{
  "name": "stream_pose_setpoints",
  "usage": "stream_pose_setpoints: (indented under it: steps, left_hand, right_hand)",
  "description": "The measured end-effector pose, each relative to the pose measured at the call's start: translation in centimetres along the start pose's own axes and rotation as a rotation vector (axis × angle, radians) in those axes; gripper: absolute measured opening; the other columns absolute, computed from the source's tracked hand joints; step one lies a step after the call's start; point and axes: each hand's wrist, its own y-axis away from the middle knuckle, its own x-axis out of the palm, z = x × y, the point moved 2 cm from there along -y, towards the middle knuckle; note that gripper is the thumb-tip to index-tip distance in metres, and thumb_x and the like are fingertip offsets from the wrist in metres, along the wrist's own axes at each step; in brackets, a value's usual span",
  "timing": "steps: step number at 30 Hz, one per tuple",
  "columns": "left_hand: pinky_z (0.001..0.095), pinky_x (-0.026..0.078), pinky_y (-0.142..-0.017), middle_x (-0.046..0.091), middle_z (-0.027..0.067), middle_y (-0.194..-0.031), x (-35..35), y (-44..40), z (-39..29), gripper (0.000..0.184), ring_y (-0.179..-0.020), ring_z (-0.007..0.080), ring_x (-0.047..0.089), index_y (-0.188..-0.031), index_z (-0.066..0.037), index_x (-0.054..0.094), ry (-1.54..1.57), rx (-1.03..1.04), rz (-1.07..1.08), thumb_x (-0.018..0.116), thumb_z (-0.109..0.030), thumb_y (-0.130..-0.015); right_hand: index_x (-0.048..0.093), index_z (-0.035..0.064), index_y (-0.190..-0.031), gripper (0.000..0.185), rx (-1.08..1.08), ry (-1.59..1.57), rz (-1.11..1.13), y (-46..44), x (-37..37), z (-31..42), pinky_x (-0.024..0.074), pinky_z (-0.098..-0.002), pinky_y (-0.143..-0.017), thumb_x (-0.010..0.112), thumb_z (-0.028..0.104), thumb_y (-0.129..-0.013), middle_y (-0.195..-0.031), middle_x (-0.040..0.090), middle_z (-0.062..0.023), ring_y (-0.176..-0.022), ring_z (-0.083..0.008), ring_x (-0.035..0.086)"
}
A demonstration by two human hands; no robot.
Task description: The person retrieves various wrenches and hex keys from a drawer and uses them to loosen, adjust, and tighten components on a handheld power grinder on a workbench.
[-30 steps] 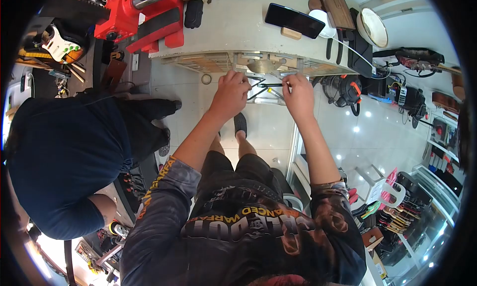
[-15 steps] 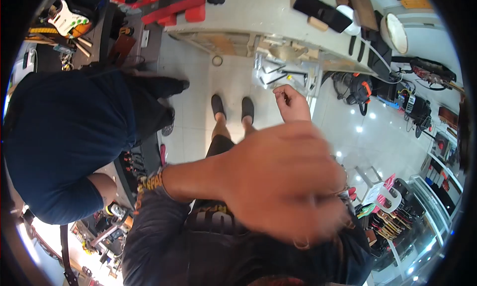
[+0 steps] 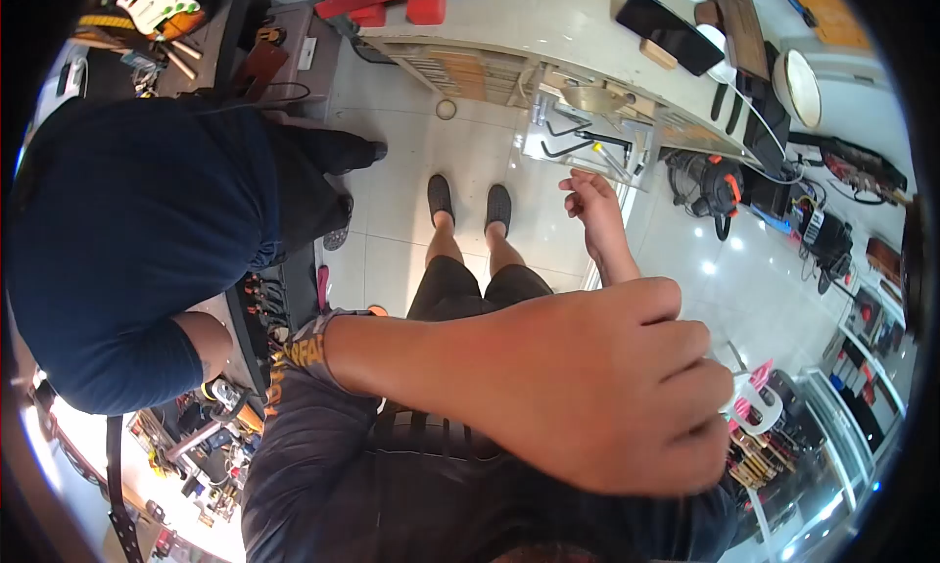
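Observation:
My left hand (image 3: pixel 627 387) is large and near the camera, its arm reaching across my body from the left. Its fingers are curled into a fist with the back of the hand toward me, so anything inside is hidden. Beyond it, my right hand (image 3: pixel 592 206) has loosely bent fingers with gaps between them, and I see nothing in it. It is just in front of a pulled-out drawer (image 3: pixel 534 144) in the bench. Several dark hex keys (image 3: pixel 568 148) and a yellow-ended tool (image 3: pixel 609 156) lie in the drawer.
A pale workbench (image 3: pixel 548 24) holds a black phone-like slab (image 3: pixel 669 31) and a white-rimmed bowl (image 3: pixel 801 88). A person in a dark shirt (image 3: pixel 147 240) bends over a cluttered bench at left. A black-and-orange vacuum-like machine (image 3: pixel 710 186) stands on the floor at right.
My left fist has shifted right and lower across the view. The fingers of my right hand have loosened from a tighter curl. The camera view has shifted, showing more of the drawer.

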Motion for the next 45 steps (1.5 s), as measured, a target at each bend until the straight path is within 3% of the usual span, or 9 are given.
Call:
stream_pose_setpoints:
  steps: [6, 12, 18, 21, 27, 32, 35, 41, 45]
  left_hand:
    - [0.0425, 0.050, -0.084, 0.061, 0.0075, -0.097, 2.9, 7.5, 5.5, 0.019, -0.094, 0.0276, 0.065, -0.102, -0.010, 0.064, -0.055, -0.333, 0.405, 0.071, -0.012, -0.084]
    - [0.0472, 0.054, -0.088, 0.068, 0.0126, -0.107, 5.8, 24.6, 11.4, 0.018, -0.108, 0.0341, 0.069, -0.109, -0.007, 0.068, -0.281, -0.823, 0.686, 0.072, -0.014, -0.093]
    - [0.0538, 0.060, -0.090, 0.071, 0.0171, -0.114, 4.7, 34.1, 12.8, 0.025, -0.106, 0.0400, 0.073, -0.118, -0.004, 0.071, -0.126, -1.083, 0.990, 0.074, -0.021, -0.099]
    - [0.0535, 0.060, -0.093, 0.072, 0.0173, -0.115, 3.4, 35.7, 15.2, 0.024, -0.103, 0.0425, 0.074, -0.119, -0.006, 0.072, 0.053, -1.147, 0.778, 0.073, -0.021, -0.100]
    - [0.0474, 0.057, -0.090, 0.073, 0.0171, -0.112, -1.0, 35.4, 25.3, 0.018, -0.102, 0.0378, 0.072, -0.117, -0.002, 0.071, -0.067, -1.093, 0.207, 0.068, -0.015, -0.104]
    - [0.0400, 0.057, -0.088, 0.071, 0.0114, -0.105, -2.6, 36.7, 34.8, 0.010, -0.094, 0.0288, 0.071, -0.112, -0.001, 0.070, -0.108, -1.015, -0.168, 0.069, -0.006, -0.103]
    - [0.0380, 0.058, -0.092, 0.070, 0.0107, -0.114, -1.4, 40.5, 41.2, 0.011, -0.104, 0.0251, 0.070, -0.112, -0.001, 0.070, -0.148, -0.854, -0.403, 0.070, 0.001, -0.101]
    - [0.0413, 0.054, -0.109, 0.058, 0.0124, -0.146, -1.1, 44.7, 48.2, 0.044, -0.134, 0.0255, 0.059, -0.142, -0.006, 0.058, -0.474, -0.600, -0.707, 0.070, 0.003, -0.101]
    - [0.0427, 0.053, -0.112, 0.055, 0.0120, -0.152, -1.1, 46.9, 52.0, 0.061, -0.141, 0.0260, 0.057, -0.158, -0.004, 0.047, -0.337, -0.578, -0.742, 0.069, 0.003, -0.102]
  right_hand:
    - [0.061, -0.0023, -0.131, 0.028, -0.257, 0.076, -0.016, -8.3, 0.1, 3.8, 0.0516, -0.0303, -0.071, 0.059, 0.015, -0.109, -0.115, 0.077, -0.0139, -0.080, -0.0150, 0.066]
    - [0.063, 0.0019, -0.134, 0.026, -0.553, 0.310, -0.113, -12.8, 1.5, 4.2, 0.0527, -0.0308, -0.075, 0.061, 0.013, -0.111, -0.105, 0.071, -0.0045, -0.083, -0.0143, 0.065]
    - [0.070, 0.0028, -0.127, 0.021, -0.042, 0.091, 0.127, -11.3, 6.8, -3.8, 0.0530, -0.0296, -0.074, 0.060, 0.014, -0.112, -0.101, 0.070, -0.0041, -0.079, -0.0128, 0.064]
    - [0.070, 0.0055, -0.125, 0.018, -0.016, 0.037, 0.100, -11.7, 9.0, -5.0, 0.0528, -0.0294, -0.078, 0.062, 0.017, -0.114, -0.102, 0.069, -0.0022, -0.080, -0.0135, 0.063]
    - [0.069, 0.0010, -0.133, 0.025, -0.204, -0.071, 0.215, -13.5, 15.6, -3.5, 0.0537, -0.0298, -0.079, 0.058, 0.015, -0.115, -0.102, 0.072, -0.0061, -0.081, -0.0130, 0.063]
    - [0.050, -0.0003, -0.155, 0.045, -0.236, -0.235, 0.181, -21.4, 17.3, -6.4, 0.0570, -0.0313, -0.086, 0.058, 0.005, -0.111, -0.132, 0.067, -0.0114, -0.092, -0.0161, 0.068]
    - [0.050, -0.0003, -0.154, 0.045, -0.425, -0.129, 0.101, -24.2, 17.6, -8.4, 0.0572, -0.0315, -0.086, 0.058, 0.003, -0.110, -0.131, 0.067, -0.0110, -0.094, -0.0161, 0.068]
    - [0.049, 0.0012, -0.153, 0.043, -0.708, -0.095, 0.063, -28.6, 17.4, -12.1, 0.0559, -0.0319, -0.094, 0.056, -0.001, -0.111, -0.146, 0.062, -0.0146, -0.103, -0.0162, 0.069]
    - [0.044, 0.0008, -0.158, 0.049, -0.874, -0.083, 0.069, -29.4, 18.1, -14.2, 0.0565, -0.0328, -0.095, 0.054, -0.005, -0.110, -0.154, 0.058, -0.0163, -0.107, -0.0169, 0.070]
